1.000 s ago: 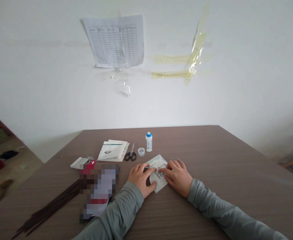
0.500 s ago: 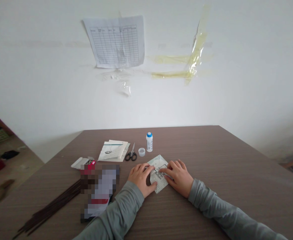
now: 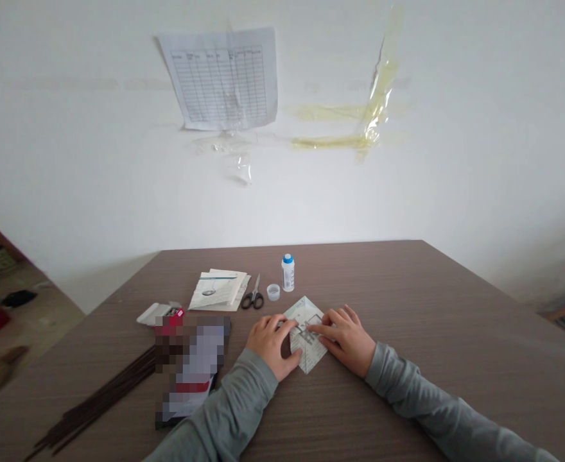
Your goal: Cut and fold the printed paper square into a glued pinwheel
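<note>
A small diamond of folded printed paper (image 3: 304, 350) lies flat on the table before me, with creases meeting at its far corner. My left hand (image 3: 273, 345) grips its left side, index fingertip and thumb apart on the paper. From the right, my right hand (image 3: 347, 337) reaches over the paper's edge. Its index finger is stretched out and presses near the middle; the other fingers are loosely spread. Just beyond the paper stand a white glue bottle (image 3: 288, 276) with a blue top and a clear cap (image 3: 273, 292). Black-handled scissors (image 3: 252, 299) lie beside the cap.
More folded printed papers (image 3: 219, 290) lie left of the scissors. An opened small box (image 3: 160, 314), a pixelated flat object (image 3: 196, 369) and a bundle of thin dark sticks (image 3: 104, 401) lie on the table's left. A wall (image 3: 311, 205) with a taped sheet (image 3: 222, 80) rises behind.
The folded paper has turned slightly, its far corner shifting left and its near corner right. My right hand has moved a little to the right; my left hand stays nearly in place.
</note>
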Demonstrator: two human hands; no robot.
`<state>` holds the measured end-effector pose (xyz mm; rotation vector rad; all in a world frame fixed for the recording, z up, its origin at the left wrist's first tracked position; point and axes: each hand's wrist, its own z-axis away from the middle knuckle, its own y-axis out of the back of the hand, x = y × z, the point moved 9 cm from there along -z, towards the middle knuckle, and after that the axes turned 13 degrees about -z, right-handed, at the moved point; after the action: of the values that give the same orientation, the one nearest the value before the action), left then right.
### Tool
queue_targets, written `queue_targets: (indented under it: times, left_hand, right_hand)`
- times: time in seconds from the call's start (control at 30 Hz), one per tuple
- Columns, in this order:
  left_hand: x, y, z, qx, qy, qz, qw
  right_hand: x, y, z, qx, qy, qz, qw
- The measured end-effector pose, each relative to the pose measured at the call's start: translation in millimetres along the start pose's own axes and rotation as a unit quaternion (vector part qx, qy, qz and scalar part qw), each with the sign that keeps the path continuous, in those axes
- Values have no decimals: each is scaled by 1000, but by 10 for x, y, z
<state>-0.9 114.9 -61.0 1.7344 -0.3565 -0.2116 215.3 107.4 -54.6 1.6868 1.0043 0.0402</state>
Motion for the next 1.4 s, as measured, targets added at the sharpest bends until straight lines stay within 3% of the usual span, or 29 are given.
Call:
queue_targets:
  times: [0.47, 0.67, 0.8, 1.1, 1.4]
  left_hand:
    - [-9, 29, 78, 15, 4, -16, 1000]
    - [-90, 11, 105, 5, 10, -21, 1000]
    - [-131, 16, 128, 0, 13, -22, 1000]
    - [-234, 105, 192, -5, 28, -24, 999]
    - [-253, 262, 244, -7, 24, -9, 1000]
  right_hand:
    - [108, 52, -39, 6, -17, -71, 997]
    - [254, 174, -176, 43, -19, -66, 997]
    - [308, 251, -415, 47, -6, -49, 998]
    - [145, 164, -1168, 21, 38, 32, 999]
    - [158, -110, -1528, -23, -16, 65, 997]
